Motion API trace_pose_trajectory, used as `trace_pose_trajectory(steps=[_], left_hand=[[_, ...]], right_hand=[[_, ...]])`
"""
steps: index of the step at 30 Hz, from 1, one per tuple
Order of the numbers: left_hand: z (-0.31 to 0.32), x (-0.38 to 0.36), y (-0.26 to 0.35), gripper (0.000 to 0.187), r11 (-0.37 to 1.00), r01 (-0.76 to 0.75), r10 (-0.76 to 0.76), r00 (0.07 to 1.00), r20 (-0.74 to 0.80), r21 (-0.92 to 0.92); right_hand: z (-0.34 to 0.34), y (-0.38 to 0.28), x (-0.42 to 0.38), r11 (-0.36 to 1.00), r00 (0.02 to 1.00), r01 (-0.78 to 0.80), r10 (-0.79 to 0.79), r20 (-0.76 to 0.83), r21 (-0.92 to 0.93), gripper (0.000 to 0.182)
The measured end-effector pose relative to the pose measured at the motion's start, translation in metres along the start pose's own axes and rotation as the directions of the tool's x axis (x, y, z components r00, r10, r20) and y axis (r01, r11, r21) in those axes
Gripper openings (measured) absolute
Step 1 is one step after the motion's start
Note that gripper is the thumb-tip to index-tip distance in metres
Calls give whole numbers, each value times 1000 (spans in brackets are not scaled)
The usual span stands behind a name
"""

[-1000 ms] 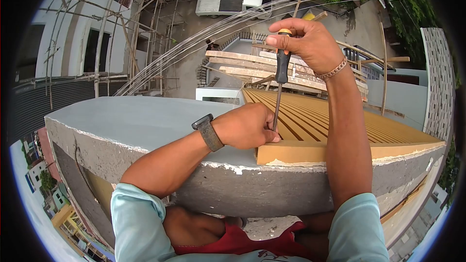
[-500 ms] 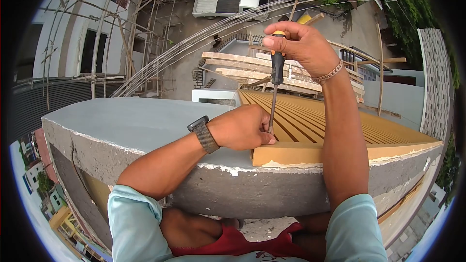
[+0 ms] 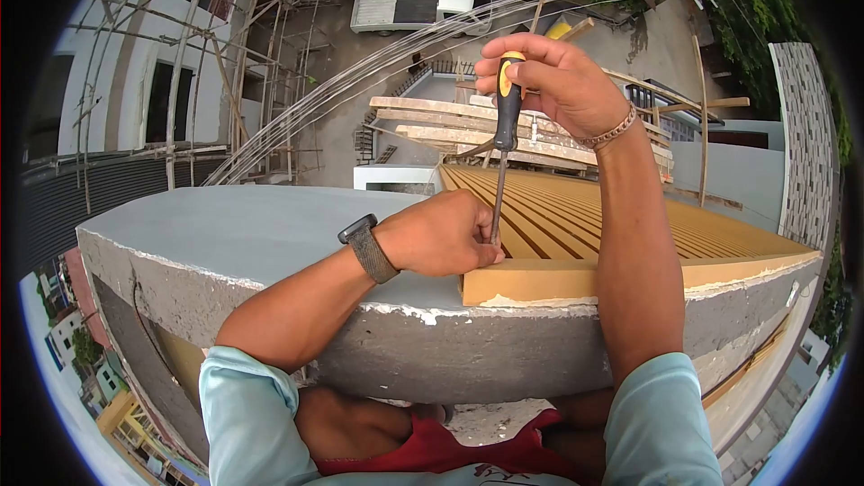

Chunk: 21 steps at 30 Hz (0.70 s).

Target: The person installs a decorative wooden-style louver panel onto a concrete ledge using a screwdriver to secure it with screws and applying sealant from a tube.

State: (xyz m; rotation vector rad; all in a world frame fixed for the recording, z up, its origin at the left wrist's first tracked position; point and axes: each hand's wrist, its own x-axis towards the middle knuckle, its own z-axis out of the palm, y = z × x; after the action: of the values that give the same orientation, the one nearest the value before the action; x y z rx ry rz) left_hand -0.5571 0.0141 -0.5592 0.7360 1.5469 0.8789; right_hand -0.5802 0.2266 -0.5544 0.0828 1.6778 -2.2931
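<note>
A screwdriver point(image 3: 508, 115) with a black and yellow handle stands nearly upright, its shaft pointing down at the ribbed tan panel point(image 3: 558, 216). My right hand point(image 3: 560, 88) has its thumb and fingers around the top of the handle. Down by the tip, my left hand point(image 3: 447, 234) is closed, its fingertips pinched at the lower shaft beside the panel's edge. The tip itself, and any screw under it, is hidden by those fingers. A watch point(image 3: 367, 243) is on my left wrist and a chain bracelet point(image 3: 612, 130) on my right.
The grey wall top point(image 3: 270, 225) with a rough concrete edge runs in front of me, high above the ground. Below are stacked wooden planks point(image 3: 450, 121), a bundle of overhead cables point(image 3: 342, 81), a white truck point(image 3: 414, 4) and scaffolding point(image 3: 184, 63) on the left.
My right fingers have shifted their hold on the screwdriver handle, and the handle has rotated, showing more yellow. My left hand stays at the tip; the view has moved slightly.
</note>
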Motion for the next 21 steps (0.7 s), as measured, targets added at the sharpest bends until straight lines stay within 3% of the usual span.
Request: trace_pose_trajectory(steps=[2, 5, 9, 11, 12, 14, 18, 20, 21], left_hand=[[0, 1, 0, 17, 1000, -8, 8, 1000, 0, -4], [-1, 0, 1, 17, 1000, 5, -5, 1000, 9, 1], [0, 1, -1, 17, 999, 32, -32, 999, 8, -13], [0, 1, -1, 17, 999, 34, -34, 999, 9, -21], [-1, 1, -1, 16, 999, 44, -44, 999, 16, -4], [-1, 1, -1, 16, 998, 54, -54, 998, 26, 14], [-1, 1, -2, 16, 999, 50, -50, 999, 21, 12], [0, 1, -1, 16, 999, 36, -36, 999, 28, 0], [0, 1, 0, 16, 999, 44, -44, 999, 22, -3]], right_hand=[[11, -11, 2, 881, 975, -193, 124, -184, -432, 44], [12, -18, 1, 836, 976, -176, 78, -205, -519, 46], [-2, -8, -2, 924, 990, -56, 4, -138, -378, 48], [-5, -6, -5, 993, 997, 72, -73, -9, -92, 49], [-5, -6, -4, 993, 997, 73, -74, -10, -92, 49], [-2, -5, -3, 984, 983, 152, -160, 91, 94, 50], [-4, -3, 1, 991, 996, 46, -56, 73, 126, 48], [2, -3, 3, 948, 986, -137, 102, -132, -287, 46], [4, -3, 3, 948, 985, -139, 103, -137, -285, 46]])
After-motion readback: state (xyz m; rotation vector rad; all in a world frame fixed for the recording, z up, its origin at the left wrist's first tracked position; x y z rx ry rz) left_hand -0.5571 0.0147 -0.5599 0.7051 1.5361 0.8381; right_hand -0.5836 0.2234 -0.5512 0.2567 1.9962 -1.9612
